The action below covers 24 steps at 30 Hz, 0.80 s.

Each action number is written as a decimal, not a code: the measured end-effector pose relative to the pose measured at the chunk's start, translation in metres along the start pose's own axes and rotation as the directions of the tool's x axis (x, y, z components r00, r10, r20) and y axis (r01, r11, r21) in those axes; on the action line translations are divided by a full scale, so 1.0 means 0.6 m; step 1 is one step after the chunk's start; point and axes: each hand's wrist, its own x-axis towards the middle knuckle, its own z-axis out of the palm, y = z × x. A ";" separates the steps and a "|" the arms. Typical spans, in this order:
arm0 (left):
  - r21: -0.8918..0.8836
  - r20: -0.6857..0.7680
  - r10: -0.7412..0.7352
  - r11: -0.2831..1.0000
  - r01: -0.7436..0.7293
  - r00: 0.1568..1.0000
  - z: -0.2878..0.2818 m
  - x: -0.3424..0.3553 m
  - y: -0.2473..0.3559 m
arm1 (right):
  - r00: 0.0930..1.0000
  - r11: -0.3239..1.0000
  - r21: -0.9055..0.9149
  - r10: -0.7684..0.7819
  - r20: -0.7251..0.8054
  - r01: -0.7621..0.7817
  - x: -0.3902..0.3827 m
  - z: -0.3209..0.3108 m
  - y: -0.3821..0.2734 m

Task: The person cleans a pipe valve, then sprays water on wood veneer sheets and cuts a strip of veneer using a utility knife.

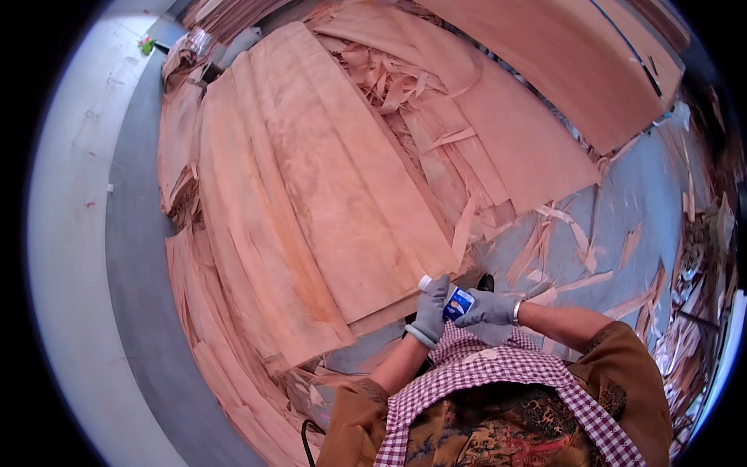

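Observation:
In front of my chest, my left hand (429,315), in a grey glove, is closed round the upper end of a small white-capped bottle (458,303) with a blue label. My right hand (489,315), also gloved, grips the bottle's other end, with the label showing between the hands. The bottle is tilted, cap toward the upper left. Just beyond it lie wide sheets of thin pinkish wood veneer (334,202), layered and split lengthwise. My checked apron (490,362) is just below both hands.
Torn veneer scraps (389,86) fill a gap in the layers, and more strips (545,233) litter the grey floor (591,163) to the right. A larger flat panel stack (560,62) stands at the upper right. A pale wall (78,218) runs along the left, beside ragged veneer piles.

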 end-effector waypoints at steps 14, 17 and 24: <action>0.110 -0.053 -0.177 0.977 0.182 0.983 -0.179 0.053 0.010 | 0.845 0.963 -0.266 -0.177 -0.505 0.042 0.203 -0.417 -0.380; 0.058 -0.123 -0.087 0.994 0.094 0.989 -0.207 0.063 0.034 | 0.766 0.931 -0.364 -0.251 -0.591 0.024 0.228 -0.430 -0.488; 0.070 -0.169 0.035 0.997 -0.024 0.985 -0.218 0.068 0.100 | 0.741 0.952 -0.246 -0.297 -0.602 0.182 0.239 -0.471 -0.571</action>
